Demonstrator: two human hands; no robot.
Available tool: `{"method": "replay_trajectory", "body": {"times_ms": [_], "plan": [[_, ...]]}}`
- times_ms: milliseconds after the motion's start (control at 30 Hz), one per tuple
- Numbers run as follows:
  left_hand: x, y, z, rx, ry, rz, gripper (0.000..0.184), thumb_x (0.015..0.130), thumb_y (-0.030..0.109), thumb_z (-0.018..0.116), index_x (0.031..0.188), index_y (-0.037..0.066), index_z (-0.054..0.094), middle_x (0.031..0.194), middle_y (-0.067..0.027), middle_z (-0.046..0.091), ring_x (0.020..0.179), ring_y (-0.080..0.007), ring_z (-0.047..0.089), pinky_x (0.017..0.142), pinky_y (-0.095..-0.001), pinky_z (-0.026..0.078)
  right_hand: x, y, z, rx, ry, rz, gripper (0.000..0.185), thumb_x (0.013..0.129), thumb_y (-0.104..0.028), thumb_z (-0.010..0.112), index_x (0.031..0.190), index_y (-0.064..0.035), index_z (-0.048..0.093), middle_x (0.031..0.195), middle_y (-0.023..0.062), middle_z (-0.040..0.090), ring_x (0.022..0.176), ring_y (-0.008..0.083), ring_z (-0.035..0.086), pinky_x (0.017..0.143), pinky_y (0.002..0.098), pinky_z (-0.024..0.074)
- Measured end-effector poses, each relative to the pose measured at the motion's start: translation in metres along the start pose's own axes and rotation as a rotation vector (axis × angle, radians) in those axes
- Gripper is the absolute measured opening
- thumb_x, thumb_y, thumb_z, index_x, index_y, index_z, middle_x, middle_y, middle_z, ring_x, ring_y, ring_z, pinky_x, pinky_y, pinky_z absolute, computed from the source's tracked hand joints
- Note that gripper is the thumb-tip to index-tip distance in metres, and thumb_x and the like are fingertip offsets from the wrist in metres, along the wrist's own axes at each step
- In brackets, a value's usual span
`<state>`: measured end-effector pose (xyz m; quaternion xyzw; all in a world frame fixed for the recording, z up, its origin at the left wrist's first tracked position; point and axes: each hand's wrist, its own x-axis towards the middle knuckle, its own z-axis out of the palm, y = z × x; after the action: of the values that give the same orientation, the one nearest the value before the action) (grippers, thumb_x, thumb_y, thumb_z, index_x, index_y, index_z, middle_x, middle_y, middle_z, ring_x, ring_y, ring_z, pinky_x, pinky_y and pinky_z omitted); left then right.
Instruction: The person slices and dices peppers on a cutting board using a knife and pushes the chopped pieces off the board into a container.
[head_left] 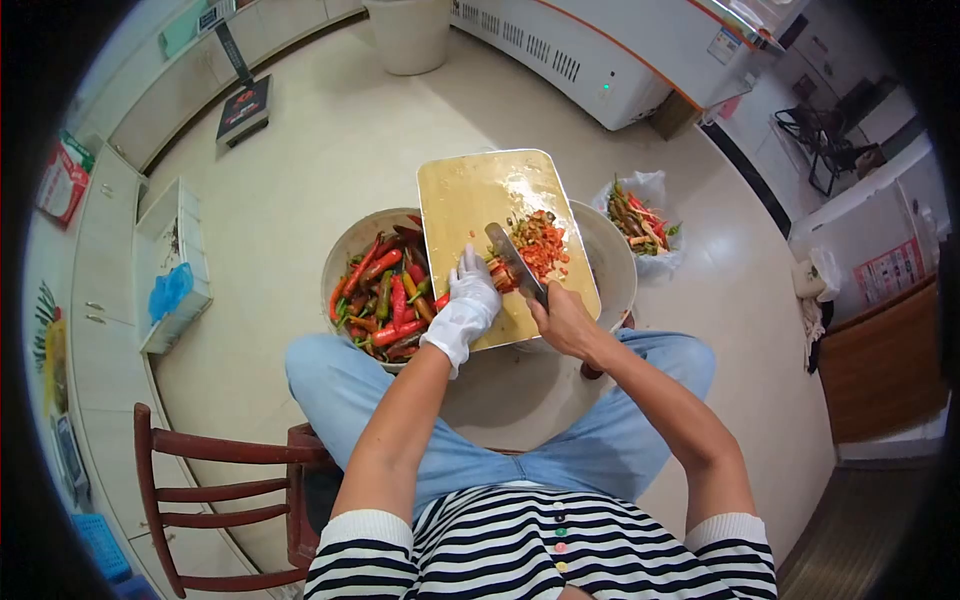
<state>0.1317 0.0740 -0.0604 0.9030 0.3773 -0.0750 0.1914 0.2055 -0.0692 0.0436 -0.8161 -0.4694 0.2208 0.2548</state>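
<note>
My right hand [568, 320] grips a knife [516, 262], its broad blade resting at the edge of chopped chili [540, 245]. My left hand [472, 298], in a thin white glove, presses with bent fingers on chili peppers [502, 275] beside the blade; the fingers partly hide them. Under both hands lies a yellowish cutting board [455, 200], spanning two round tubs. Whole red, green and dark chili peppers [385, 290] fill the left tub [332, 262]. The right tub [622, 262] is mostly covered by the board.
A plastic bag [655, 190] with more peppers stands beyond the right tub. A wooden chair [220, 490] is at my left. Farther off are a floor scale [245, 108], a white bin [410, 40], a freezer [600, 50] and a white crate [190, 310] holding a blue bag.
</note>
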Motion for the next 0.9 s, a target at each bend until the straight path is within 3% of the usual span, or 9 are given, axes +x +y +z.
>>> {"method": "replay_trajectory", "body": {"times_ms": [233, 500, 567, 600, 667, 900], "plan": [[-0.007, 0.003, 0.0, 0.009, 0.044, -0.001, 0.063, 0.084, 0.02, 0.047, 0.138, -0.003, 0.024, 0.147, -0.0215, 0.011, 0.137, -0.0327, 0.013, 0.108, -0.0487, 0.015, -0.01, 0.0, -0.008, -0.037, -0.128, 0.079, 0.033, 0.085, -0.019, 0.054, 0.083, 0.0139, 0.049, 0.073, 0.0353, 0.056, 0.075, 0.0477, 0.058, 0.066, 0.0481, 0.0457], [-0.008, 0.007, -0.009, 0.083, -0.053, -0.009, 0.071, 0.081, 0.025, 0.05, 0.139, -0.004, 0.02, 0.147, -0.0224, 0.01, 0.137, -0.0349, 0.009, 0.109, -0.0498, 0.012, 0.03, 0.014, 0.02, 0.026, -0.215, 0.208, 0.034, 0.085, -0.021, 0.055, 0.077, 0.0126, 0.055, 0.079, 0.0349, 0.057, 0.081, 0.0463, 0.059, 0.07, 0.0478, 0.0462], [-0.008, 0.006, -0.009, 0.077, -0.049, -0.01, 0.072, 0.081, 0.025, 0.05, 0.139, -0.004, 0.019, 0.147, -0.0225, 0.009, 0.138, -0.0348, 0.009, 0.109, -0.0497, 0.012, 0.036, 0.032, 0.036, 0.06, -0.128, 0.07, 0.034, 0.088, -0.023, 0.053, 0.079, 0.0099, 0.047, 0.057, 0.0205, 0.054, 0.039, 0.0286, 0.054, 0.04, 0.0394, 0.0435], [-0.009, 0.006, -0.007, 0.074, -0.053, -0.001, 0.072, 0.081, 0.025, 0.05, 0.139, -0.005, 0.019, 0.147, -0.0225, 0.009, 0.138, -0.0347, 0.008, 0.109, -0.0496, 0.012, 0.03, 0.027, 0.033, 0.064, -0.126, 0.073, 0.034, 0.088, -0.023, 0.053, 0.079, 0.0099, 0.047, 0.057, 0.0205, 0.054, 0.039, 0.0286, 0.054, 0.04, 0.0394, 0.0435], [-0.006, 0.006, -0.006, 0.087, -0.045, -0.001, 0.071, 0.081, 0.024, 0.049, 0.139, -0.005, 0.019, 0.147, -0.0227, 0.009, 0.138, -0.0348, 0.008, 0.109, -0.0497, 0.011, 0.022, 0.018, 0.021, 0.052, -0.056, 0.097, 0.034, 0.085, -0.021, 0.056, 0.082, 0.0128, 0.052, 0.073, 0.0341, 0.056, 0.075, 0.048, 0.058, 0.067, 0.0481, 0.0457], [-0.005, 0.004, 0.003, 0.053, -0.007, 0.007, 0.064, 0.084, 0.019, 0.044, 0.138, -0.005, 0.021, 0.147, -0.0226, 0.009, 0.138, -0.0359, 0.007, 0.108, -0.0506, 0.011, -0.01, 0.0, -0.007, -0.044, -0.08, 0.046, 0.033, 0.085, -0.018, 0.055, 0.083, 0.0143, 0.049, 0.072, 0.0352, 0.055, 0.073, 0.0479, 0.058, 0.066, 0.0482, 0.0457]]}}
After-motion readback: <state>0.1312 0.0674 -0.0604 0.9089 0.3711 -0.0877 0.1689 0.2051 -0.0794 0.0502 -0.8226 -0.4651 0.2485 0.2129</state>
